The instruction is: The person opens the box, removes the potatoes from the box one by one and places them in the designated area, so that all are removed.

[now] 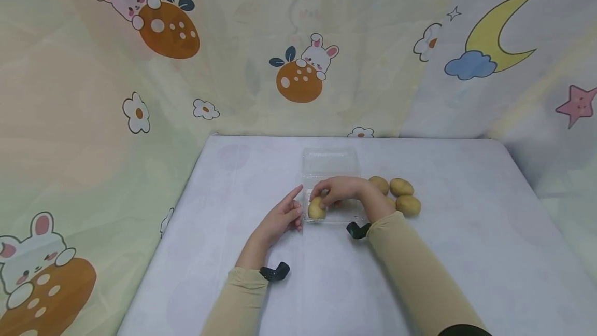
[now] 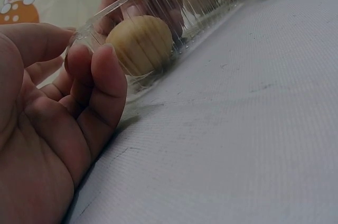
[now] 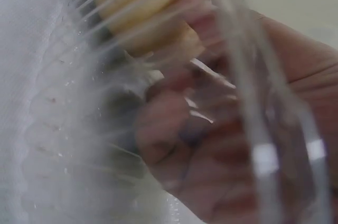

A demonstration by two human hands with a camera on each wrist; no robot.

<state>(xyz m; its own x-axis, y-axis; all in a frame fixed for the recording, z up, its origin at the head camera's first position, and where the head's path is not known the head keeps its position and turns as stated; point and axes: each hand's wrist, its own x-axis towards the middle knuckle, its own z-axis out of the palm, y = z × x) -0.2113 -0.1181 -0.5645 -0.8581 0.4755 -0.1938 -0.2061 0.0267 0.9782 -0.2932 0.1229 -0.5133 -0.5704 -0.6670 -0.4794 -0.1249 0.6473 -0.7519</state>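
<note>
A clear plastic clamshell box lies with its lid folded back. Inside, at the left end, sits a yellow-brown potato, also visible through the ribbed wall in the left wrist view. My right hand reaches into the box from the right, its fingers and thumb gripping this potato. At the box's left edge, my left hand pinches the rim near the corner; in the left wrist view its fingertips meet the plastic. Blurred plastic covers much of the right wrist view, with the right hand's fingers behind it.
Several more potatoes lie just right of the box, partly behind the right forearm. All stands on a table with a white cloth. Printed fabric with rabbits and flowers hangs behind the table and along its sides.
</note>
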